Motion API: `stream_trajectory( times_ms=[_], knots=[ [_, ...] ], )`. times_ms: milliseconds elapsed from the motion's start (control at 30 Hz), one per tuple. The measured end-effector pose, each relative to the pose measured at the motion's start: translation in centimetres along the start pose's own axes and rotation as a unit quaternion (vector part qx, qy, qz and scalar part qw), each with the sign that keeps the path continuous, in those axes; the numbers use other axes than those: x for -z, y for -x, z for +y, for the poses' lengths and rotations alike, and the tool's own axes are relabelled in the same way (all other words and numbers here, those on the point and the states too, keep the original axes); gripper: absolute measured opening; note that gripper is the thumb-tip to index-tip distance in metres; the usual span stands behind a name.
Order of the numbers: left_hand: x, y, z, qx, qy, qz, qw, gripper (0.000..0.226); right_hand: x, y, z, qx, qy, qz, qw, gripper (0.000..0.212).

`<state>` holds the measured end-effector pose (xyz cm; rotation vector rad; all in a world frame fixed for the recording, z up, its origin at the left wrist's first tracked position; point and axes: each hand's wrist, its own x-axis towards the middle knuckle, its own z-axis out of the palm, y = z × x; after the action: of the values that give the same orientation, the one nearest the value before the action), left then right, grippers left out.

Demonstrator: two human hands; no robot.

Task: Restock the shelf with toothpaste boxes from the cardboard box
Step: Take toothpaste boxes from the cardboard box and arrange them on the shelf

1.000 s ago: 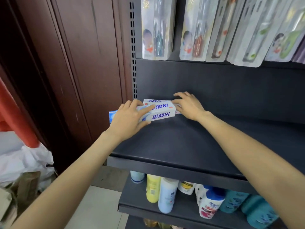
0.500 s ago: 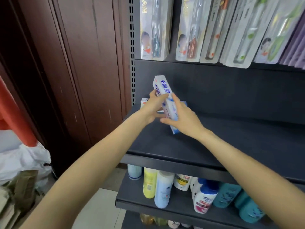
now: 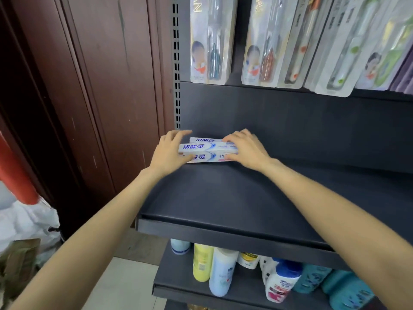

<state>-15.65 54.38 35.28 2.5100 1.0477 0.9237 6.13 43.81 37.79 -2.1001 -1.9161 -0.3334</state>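
White toothpaste boxes with blue lettering lie lengthwise at the back left of the dark shelf point(image 3: 223, 227). The front toothpaste box point(image 3: 207, 151) lies flat, with another toothpaste box point(image 3: 204, 139) just behind it against the back panel. My left hand point(image 3: 168, 153) grips the front box's left end, thumb on its front face. My right hand point(image 3: 247, 147) holds its right end, fingers on top. The cardboard box is not clearly in view.
Toothbrush packs point(image 3: 211, 41) hang in a row above the shelf. Bottles point(image 3: 222, 271) stand on the lower shelf. A brown wooden wall point(image 3: 100, 86) is at the left. White bags point(image 3: 26, 220) and a red object point(image 3: 13, 171) lie at the lower left.
The box that both hands held tilted upright half a second ago now lies flat on the shelf, in front of the other box. My hands have spread to its two ends.
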Motion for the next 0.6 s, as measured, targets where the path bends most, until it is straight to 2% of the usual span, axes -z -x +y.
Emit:
stream_trajectory(
  times_ms=[67,133,267,367,467,600],
  knots=[
    [-0.8,-1.2,-0.2,-0.015,-0.073,-0.008,0.997,0.059,-1.7,-0.8,-0.7,-0.082,0.028,0.017,0.996,0.048],
    [-1.4,-2.3,-0.4,-0.027,-0.142,-0.030,0.989,0.051,-2.8,-1.0,-1.1,-0.162,-0.030,0.006,0.986,0.046],
    [-2.0,-3.8,-1.5,-0.028,-0.211,-0.036,0.976,0.041,-3.7,-1.2,-1.2,-0.173,-0.071,0.010,0.982,0.046],
    [-1.7,-3.3,-1.2,-0.033,-0.189,-0.020,0.981,0.041,-3.1,-0.1,-1.1,-0.154,-0.072,0.012,0.985,0.050],
    [-0.5,-0.8,1.3,-0.076,-0.125,0.020,0.989,0.037,-1.1,3.2,-0.8,-0.106,-0.078,0.059,0.990,0.043],
    [1.3,4.9,6.9,-0.105,0.020,-0.046,0.993,0.025,2.0,10.3,-0.7,-0.061,-0.198,0.134,0.969,0.028]
  ],
)
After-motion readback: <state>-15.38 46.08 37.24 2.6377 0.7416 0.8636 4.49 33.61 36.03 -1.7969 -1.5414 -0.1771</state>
